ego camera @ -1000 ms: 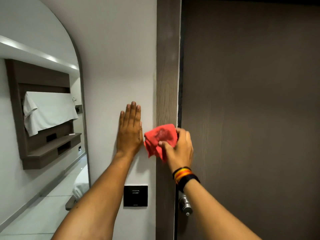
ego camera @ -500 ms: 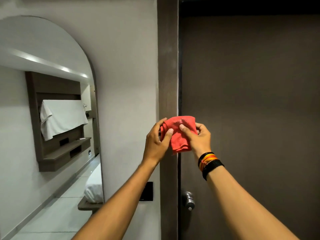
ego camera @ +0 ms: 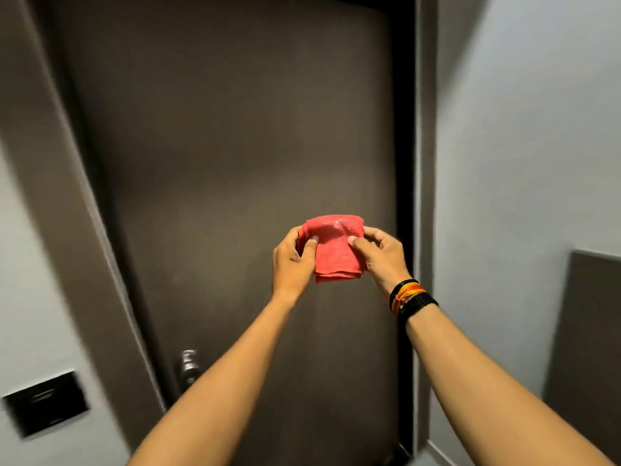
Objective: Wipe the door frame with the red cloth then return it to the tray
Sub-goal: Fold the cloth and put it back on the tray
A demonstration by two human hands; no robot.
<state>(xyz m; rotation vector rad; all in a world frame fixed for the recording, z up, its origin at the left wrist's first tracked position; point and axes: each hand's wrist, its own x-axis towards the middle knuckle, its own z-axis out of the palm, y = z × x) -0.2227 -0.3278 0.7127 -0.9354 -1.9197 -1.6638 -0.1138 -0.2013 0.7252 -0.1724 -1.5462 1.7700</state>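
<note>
Head view, single frame. Both arms extended forward and up, forearms converging. Left hand (ego camera: 291, 260) and right hand (ego camera: 381, 255) each pinch an upper corner of the red cloth (ego camera: 336, 248), thumbs on the near face, fingers curled behind. Cloth is folded, hanging between the hands, held clear in front of the dark door (ego camera: 235, 163), not touching it. Door frame (ego camera: 424, 163) stands just right of the right hand. Bands (ego camera: 411, 295) on right wrist. Door knob (ego camera: 189, 364) lower left, blurred.
</note>
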